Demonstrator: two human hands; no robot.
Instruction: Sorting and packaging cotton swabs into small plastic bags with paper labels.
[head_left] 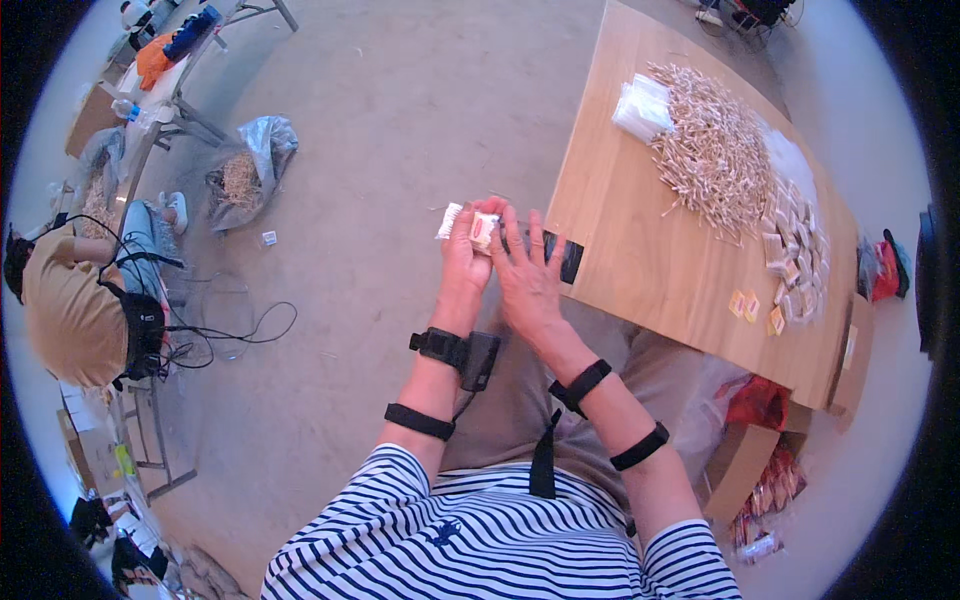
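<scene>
My left hand (464, 258) is closed round a small white packet (482, 231) with a red and yellow label, just off the table's left edge. A white ridged end (447, 221) sticks out on its left side. My right hand (530, 280) lies over the packet's right side, fingers stretched out and slightly apart. Its thumb is hard to make out. To the right, a big heap of cotton swabs (712, 150) covers the far part of the wooden table (625, 215). Clear plastic bags (643, 107) lie at the heap's left.
Several filled packets (797, 250) are piled near the table's right edge, with small yellow-orange cards (745, 305) nearby. Black tape (570, 262) covers the table's near corner. Below stands a cardboard box (742, 465). At left sits another person (85, 300), near a plastic sack (255, 170) and cables.
</scene>
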